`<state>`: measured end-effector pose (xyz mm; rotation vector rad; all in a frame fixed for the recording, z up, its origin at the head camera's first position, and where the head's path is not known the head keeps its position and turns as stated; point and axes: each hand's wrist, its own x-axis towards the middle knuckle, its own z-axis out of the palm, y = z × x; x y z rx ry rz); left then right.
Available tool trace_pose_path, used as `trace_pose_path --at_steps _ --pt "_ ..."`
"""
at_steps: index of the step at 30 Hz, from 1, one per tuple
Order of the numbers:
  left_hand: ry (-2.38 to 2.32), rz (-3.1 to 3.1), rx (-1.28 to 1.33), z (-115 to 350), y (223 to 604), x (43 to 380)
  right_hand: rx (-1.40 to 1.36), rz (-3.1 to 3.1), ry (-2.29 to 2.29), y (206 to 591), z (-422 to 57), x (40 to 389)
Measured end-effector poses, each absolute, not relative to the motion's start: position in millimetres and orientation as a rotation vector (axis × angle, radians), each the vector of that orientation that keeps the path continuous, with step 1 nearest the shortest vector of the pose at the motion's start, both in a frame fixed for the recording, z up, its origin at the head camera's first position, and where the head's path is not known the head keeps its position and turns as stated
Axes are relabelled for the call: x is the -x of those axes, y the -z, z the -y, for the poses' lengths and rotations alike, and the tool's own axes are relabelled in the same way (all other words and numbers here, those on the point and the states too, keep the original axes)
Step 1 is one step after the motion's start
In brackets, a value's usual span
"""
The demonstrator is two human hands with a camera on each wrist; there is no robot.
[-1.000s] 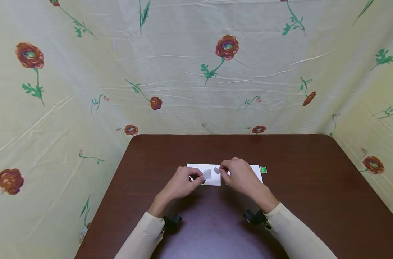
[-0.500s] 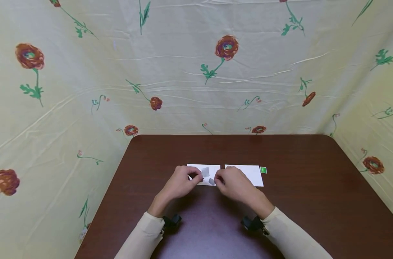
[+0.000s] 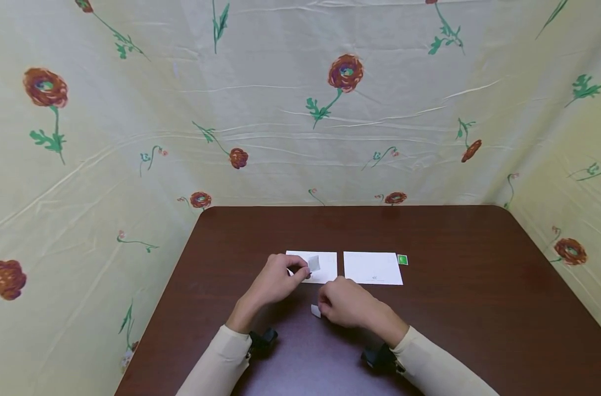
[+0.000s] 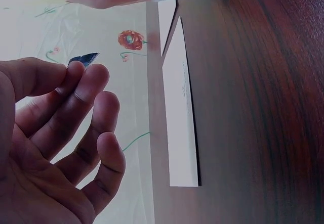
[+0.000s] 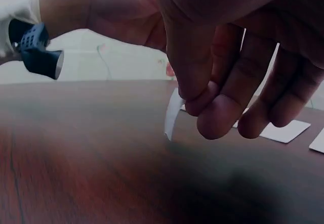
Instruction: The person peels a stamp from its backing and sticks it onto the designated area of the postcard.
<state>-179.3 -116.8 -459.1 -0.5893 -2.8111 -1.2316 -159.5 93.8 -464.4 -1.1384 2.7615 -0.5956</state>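
My left hand (image 3: 276, 279) pinches a small stamp-like square between thumb and index finger. Its pale back (image 3: 314, 263) shows in the head view, over the left white card (image 3: 327, 269); a dark blue printed corner (image 4: 88, 58) shows in the left wrist view. Nearer to me, my right hand (image 3: 351, 303) pinches a small whitish slip of paper (image 3: 315, 311) above the table. In the right wrist view that slip (image 5: 173, 115) hangs curved from the thumb and fingertips. My left hand hides part of the left card.
A second white card (image 3: 371, 267) with faint print lies to the right on the brown table (image 3: 453, 308). A small green stamp (image 3: 403, 259) lies at its right edge. Flower-patterned cloth (image 3: 280, 110) hangs behind and along both sides.
My right hand has come down toward me and left, off the cards, carrying the slip away from the stamp-like square. My left hand stays nearly still. The right card is now uncovered.
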Motion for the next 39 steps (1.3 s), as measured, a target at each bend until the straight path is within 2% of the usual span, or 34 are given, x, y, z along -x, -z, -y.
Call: trace_pose_path --at_steps 14,29,39 --pt "1.245 2.820 0.584 116 462 178 1.060 -2.938 0.498 478 -91 150" --pt "1.209 2.794 0.644 113 461 178 1.181 -3.177 0.553 450 -92 168" --pt "1.215 2.810 0.694 111 461 177 1.151 -3.254 0.563 445 -92 171"
